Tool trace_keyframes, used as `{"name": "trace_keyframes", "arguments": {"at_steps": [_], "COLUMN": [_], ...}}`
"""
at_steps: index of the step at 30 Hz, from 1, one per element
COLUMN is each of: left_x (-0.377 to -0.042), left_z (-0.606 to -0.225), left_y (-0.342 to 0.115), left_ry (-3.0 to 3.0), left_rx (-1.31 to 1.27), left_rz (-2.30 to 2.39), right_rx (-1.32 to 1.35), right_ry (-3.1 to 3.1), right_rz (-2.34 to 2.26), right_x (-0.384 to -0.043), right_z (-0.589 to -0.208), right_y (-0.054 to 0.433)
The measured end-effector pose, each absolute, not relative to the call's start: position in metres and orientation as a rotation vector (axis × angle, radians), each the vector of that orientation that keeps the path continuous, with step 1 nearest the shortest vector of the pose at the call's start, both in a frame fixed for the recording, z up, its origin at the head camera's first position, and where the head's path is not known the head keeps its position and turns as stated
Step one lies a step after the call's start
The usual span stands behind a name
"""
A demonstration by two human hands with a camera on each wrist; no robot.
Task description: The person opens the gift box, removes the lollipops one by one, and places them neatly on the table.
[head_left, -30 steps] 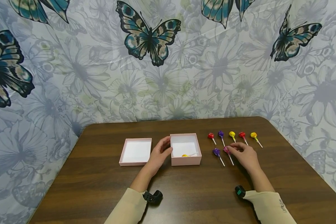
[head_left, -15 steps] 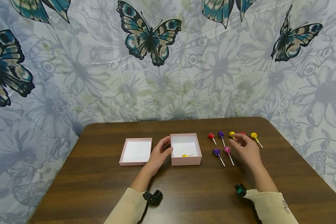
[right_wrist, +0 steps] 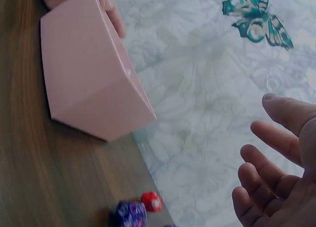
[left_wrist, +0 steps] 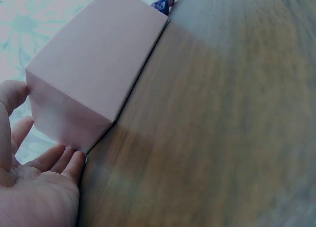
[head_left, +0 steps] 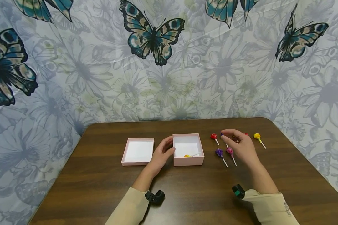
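Note:
My left hand touches the left side of an open pink box with relaxed fingers. In the left wrist view, fingertips meet the box wall at its lower edge. A yellow lollipop lies inside the box. My right hand hovers over the lollipops to the right of the box, its fingertips near a mostly hidden purple one. Its fingers are spread and hold nothing in the right wrist view. In front of it lie a purple lollipop and a pink lollipop.
A shallow pink lid lies to the left of the box. A red lollipop is at the back, and a yellow lollipop sits to the far right. Further lollipops are hidden behind my right hand. The brown table meets a flowered backdrop.
My right hand moved from the pink lollipop back to the right over the rear row, then left towards the rear purple lollipop. My left hand has stayed at the box.

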State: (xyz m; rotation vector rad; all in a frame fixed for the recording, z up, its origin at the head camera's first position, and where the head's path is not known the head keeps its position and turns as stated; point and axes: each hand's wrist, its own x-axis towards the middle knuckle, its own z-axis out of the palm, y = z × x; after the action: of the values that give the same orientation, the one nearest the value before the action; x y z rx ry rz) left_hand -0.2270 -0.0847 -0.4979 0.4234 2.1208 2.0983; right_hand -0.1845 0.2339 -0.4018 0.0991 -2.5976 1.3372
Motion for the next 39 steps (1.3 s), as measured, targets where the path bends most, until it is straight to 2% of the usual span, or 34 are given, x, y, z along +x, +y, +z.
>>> {"name": "trace_keyframes", "arguments": {"at_steps": [22,39], "left_x": [-0.226,-0.226], "left_z": [-0.497,-0.497], "left_y": [-0.083,-0.085], "left_ry": [2.127,2.153], "left_rx": [0.412,0.419], "left_rz": [2.112,2.094], "right_rx": [0.363,0.407], "right_ry": [-2.784,-2.879], "right_rz": [1.478,1.469], "right_x": [-0.201,-0.208], "right_z": [-0.425,-0.437], "right_y": [0.199,0.187]}}
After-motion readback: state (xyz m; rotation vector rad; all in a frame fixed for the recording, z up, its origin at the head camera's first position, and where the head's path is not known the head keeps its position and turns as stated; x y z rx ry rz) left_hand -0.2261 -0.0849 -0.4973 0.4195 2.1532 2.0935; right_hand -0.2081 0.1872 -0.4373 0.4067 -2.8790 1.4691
